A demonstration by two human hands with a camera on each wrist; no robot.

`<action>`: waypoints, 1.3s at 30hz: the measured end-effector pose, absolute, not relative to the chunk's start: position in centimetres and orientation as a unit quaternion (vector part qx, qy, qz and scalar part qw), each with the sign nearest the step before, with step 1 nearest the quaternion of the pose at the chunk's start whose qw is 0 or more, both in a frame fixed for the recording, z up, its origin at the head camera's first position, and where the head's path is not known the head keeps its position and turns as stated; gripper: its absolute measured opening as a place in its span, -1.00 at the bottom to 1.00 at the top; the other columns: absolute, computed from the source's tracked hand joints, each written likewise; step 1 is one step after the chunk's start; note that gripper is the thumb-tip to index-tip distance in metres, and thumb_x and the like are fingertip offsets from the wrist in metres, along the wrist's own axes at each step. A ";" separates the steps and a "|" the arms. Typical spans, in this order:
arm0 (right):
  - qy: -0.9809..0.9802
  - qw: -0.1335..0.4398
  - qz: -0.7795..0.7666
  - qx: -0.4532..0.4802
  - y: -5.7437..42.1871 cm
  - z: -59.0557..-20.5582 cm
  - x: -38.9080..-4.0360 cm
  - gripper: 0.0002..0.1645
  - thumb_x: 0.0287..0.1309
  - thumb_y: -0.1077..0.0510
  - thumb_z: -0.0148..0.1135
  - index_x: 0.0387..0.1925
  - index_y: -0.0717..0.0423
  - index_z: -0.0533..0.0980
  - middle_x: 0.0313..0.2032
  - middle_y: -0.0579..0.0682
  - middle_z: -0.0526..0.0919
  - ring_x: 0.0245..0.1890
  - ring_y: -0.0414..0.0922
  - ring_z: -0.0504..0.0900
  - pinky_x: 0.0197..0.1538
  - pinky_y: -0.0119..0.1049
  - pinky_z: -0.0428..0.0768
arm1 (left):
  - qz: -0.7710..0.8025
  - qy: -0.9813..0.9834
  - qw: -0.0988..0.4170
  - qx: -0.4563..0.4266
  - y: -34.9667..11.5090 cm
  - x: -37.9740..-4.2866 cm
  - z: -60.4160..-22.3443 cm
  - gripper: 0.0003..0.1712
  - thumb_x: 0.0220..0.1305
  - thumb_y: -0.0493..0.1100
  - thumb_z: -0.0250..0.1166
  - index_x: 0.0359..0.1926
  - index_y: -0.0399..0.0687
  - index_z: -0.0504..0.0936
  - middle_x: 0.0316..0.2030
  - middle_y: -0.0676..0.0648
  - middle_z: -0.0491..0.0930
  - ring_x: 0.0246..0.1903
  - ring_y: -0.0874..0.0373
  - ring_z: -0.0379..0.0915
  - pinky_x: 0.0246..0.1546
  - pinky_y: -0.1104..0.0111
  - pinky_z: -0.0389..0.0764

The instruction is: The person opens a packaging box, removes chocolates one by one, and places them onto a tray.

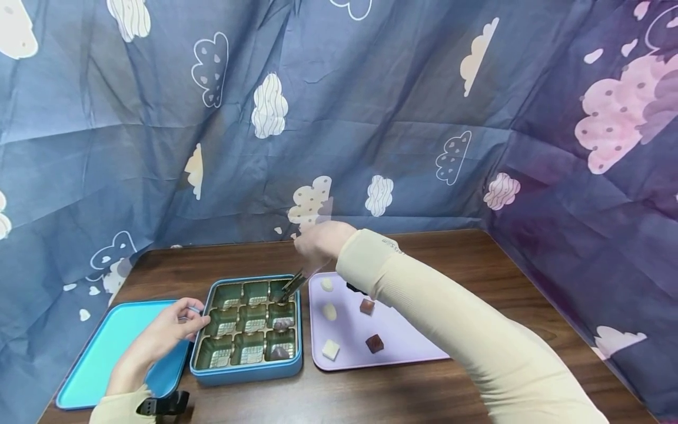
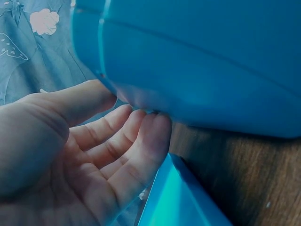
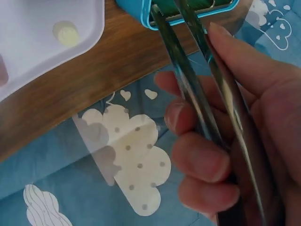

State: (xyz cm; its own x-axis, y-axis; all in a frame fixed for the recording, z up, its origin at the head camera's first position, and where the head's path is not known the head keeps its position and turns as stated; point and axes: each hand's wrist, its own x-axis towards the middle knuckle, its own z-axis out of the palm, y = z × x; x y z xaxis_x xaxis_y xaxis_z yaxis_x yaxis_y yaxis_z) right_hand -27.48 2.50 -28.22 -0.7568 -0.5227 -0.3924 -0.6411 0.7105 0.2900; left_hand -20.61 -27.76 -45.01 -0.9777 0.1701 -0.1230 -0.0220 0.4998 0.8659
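My right hand (image 1: 320,241) grips metal tongs (image 3: 207,94), their arms slightly apart in the right wrist view. The tips reach down into the back right compartment of a blue box (image 1: 249,374) with a gold divided insert (image 1: 253,318). Whether anything lies between the tips cannot be made out. Dark chocolates (image 1: 279,352) sit in the middle and front compartments of the right column. With thumb and fingertips, my left hand (image 1: 169,330) touches the box's left side; in the left wrist view the fingers (image 2: 153,136) rest loosely bent against the blue wall (image 2: 188,84).
Right of the box lies a lilac tray (image 1: 408,350) bearing white chocolates (image 1: 331,349) and brown chocolates (image 1: 374,343), partly hidden by my right arm. A blue lid (image 1: 119,330) lies on the left. Behind the wooden table (image 1: 339,394) hangs a cloud-patterned cloth (image 1: 339,147).
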 end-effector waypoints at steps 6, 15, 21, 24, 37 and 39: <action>0.908 0.141 0.200 -0.341 1.9 -28.8 -27.4 -0.87 0.20 0.04 0.23 -0.45 -0.08 0.50 -0.38 -0.15 0.51 -0.38 -0.19 0.43 -0.41 -0.29 0.47 | 0.499 0.860 0.097 0.040 -27.9 -20.6 -45.0 -0.52 0.34 -0.14 0.29 0.05 -0.38 0.31 -0.34 -0.13 0.45 -0.42 0.02 0.49 -0.36 0.24 0.58; 0.892 0.045 0.241 -0.379 3.5 -28.0 -26.4 -0.89 0.19 0.00 0.27 -0.43 -0.14 0.59 -0.33 -0.17 0.62 -0.37 -0.18 0.57 -0.38 -0.14 0.60 | 0.498 0.861 0.088 0.052 -27.8 -20.8 -45.1 -0.56 0.35 -0.16 0.28 0.03 -0.38 0.32 -0.37 -0.12 0.45 -0.44 0.02 0.48 -0.36 0.25 0.58; 0.878 -0.048 0.253 -0.402 6.5 -27.7 -25.8 -0.77 0.24 -0.10 0.25 -0.43 -0.12 0.65 -0.39 -0.13 0.63 -0.49 -0.14 0.57 -0.41 -0.16 0.61 | 0.504 0.857 0.084 0.058 -28.0 -21.0 -45.2 -0.57 0.35 -0.19 0.28 0.02 -0.38 0.32 -0.37 -0.11 0.45 -0.43 0.05 0.49 -0.37 0.25 0.59; 0.882 -0.103 0.210 -0.409 8.6 -27.8 -25.6 -0.67 0.26 -0.17 0.23 -0.51 -0.10 0.63 -0.53 -0.14 0.59 -0.59 -0.13 0.54 -0.52 -0.14 0.57 | 0.515 0.852 0.080 0.058 -27.8 -20.9 -45.4 -0.58 0.33 -0.21 0.29 0.01 -0.39 0.32 -0.36 -0.12 0.45 -0.41 0.07 0.50 -0.38 0.26 0.60; 0.887 -0.273 -0.033 -0.372 18.5 -30.8 -22.2 -0.68 0.28 -0.08 0.23 -0.53 -0.11 0.41 -0.68 -0.28 0.33 -0.70 -0.23 0.35 -0.65 -0.20 0.36 | 0.523 0.847 0.076 0.054 -27.6 -21.0 -45.4 -0.58 0.29 -0.24 0.32 -0.01 -0.38 0.33 -0.37 -0.12 0.43 -0.41 0.07 0.49 -0.37 0.26 0.60; 0.886 -0.287 -0.044 -0.361 19.8 -31.7 -21.9 -0.76 0.25 -0.05 0.27 -0.47 -0.10 0.49 -0.65 -0.27 0.41 -0.67 -0.23 0.42 -0.63 -0.18 0.41 | 0.523 0.847 0.073 0.054 -27.8 -21.1 -45.2 -0.59 0.29 -0.24 0.32 -0.01 -0.38 0.33 -0.37 -0.12 0.43 -0.42 0.06 0.49 -0.38 0.26 0.60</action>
